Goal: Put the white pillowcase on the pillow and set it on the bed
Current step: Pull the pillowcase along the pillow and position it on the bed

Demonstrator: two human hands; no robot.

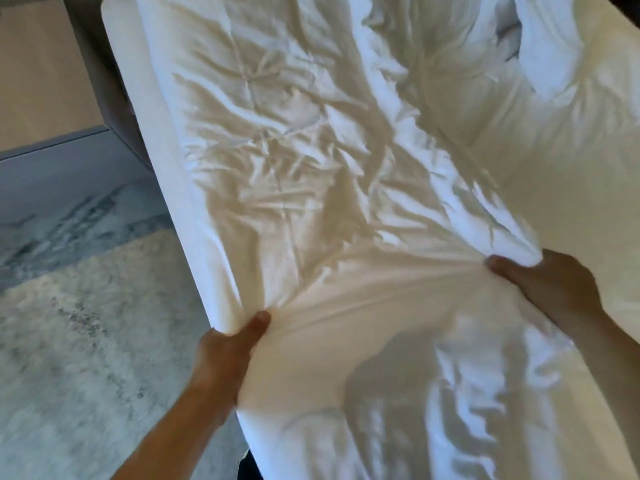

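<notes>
I've got the white pillowcase [311, 202] in 2 hands: my left hand [228, 351] pinches its near left corner, thumb on top, and my right hand [543, 285] grips the near right corner. It stretches wrinkled over the bed [571, 168], along the left edge, above the rug [86, 341].

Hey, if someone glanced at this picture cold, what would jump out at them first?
A big wrinkled white pillowcase fills the middle, stretched out over the white bed. The left hand grips its near edge at lower left and the right hand pinches it at right, pulling the cloth taut between them. A shaggy pale grey rug lies on the floor at left.
</notes>
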